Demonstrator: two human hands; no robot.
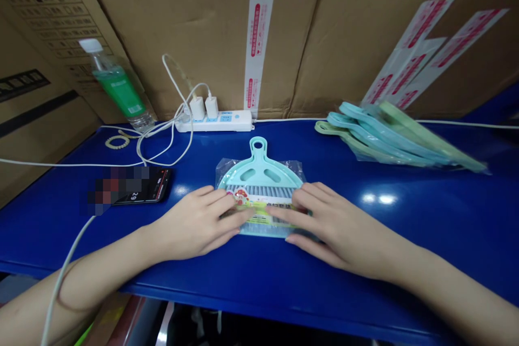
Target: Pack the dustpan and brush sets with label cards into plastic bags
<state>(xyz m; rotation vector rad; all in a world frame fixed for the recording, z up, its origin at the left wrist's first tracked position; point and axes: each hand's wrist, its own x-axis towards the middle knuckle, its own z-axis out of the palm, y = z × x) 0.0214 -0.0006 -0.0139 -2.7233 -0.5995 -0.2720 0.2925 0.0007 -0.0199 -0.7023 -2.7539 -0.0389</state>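
Observation:
A light-blue dustpan (259,165) with its brush (271,191) lies flat on the blue table in a clear plastic bag, handle pointing away from me. A yellow-and-white label (261,219) with a mushroom picture crosses the bag. My left hand (198,221) grips the left side of the bagged set, fingers bent and index finger on the label. On the right side, my right hand (328,221) holds it likewise, index finger reaching onto the label, thumb near the lower edge. Parts of the bag edges are hidden under both hands.
Several bagged blue and green dustpans (389,135) lie at the back right. A white power strip (219,121) with chargers and looping cables stands against the cardboard. A bottle (119,89) leans at the back left, near a phone (150,189). A cable crosses my left forearm.

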